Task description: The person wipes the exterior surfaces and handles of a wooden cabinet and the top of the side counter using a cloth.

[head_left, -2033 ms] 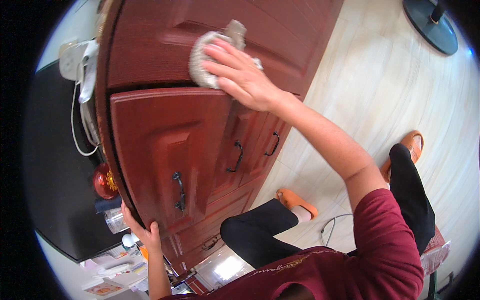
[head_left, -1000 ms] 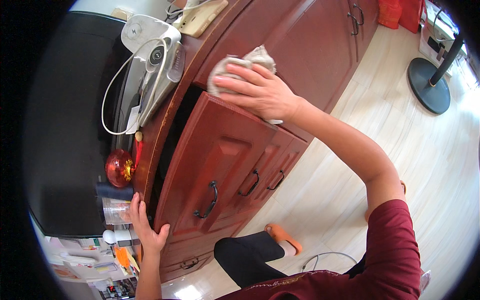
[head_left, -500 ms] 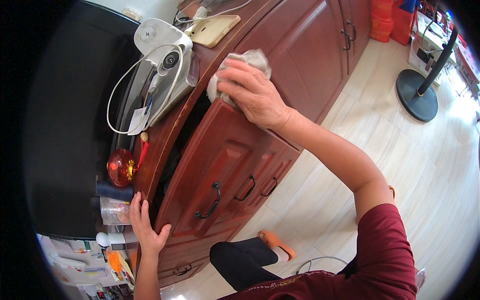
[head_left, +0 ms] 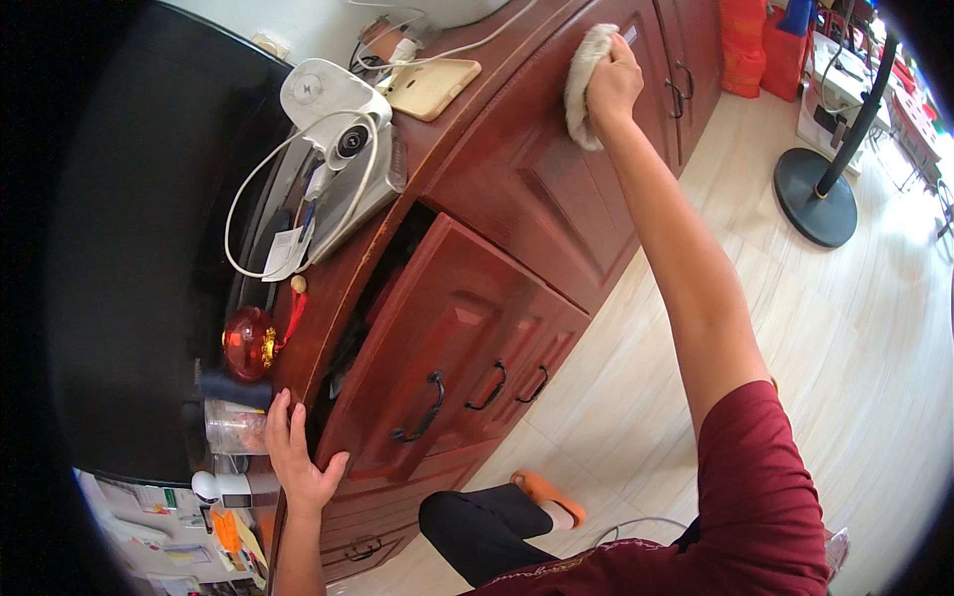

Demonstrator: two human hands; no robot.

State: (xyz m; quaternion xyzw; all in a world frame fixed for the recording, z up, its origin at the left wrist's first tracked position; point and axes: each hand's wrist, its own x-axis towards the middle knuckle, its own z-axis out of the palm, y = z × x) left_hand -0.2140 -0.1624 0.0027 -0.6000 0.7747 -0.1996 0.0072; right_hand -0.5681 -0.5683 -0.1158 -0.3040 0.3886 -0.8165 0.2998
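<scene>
Pale cloth [head_left: 580,94] | long axis near-upright in view, top rightward | right fingers [head_left: 622,54] gripping

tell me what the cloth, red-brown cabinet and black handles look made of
Cloth: fabric, perhaps cotton or microfibre, matt, judging by its soft, fuzzy edge.
Cabinet: probably wood or veneer, semi-gloss, given its raised panels and soft reflections.
Handles: likely metal, dark, with small highlights along slim bows.
</scene>
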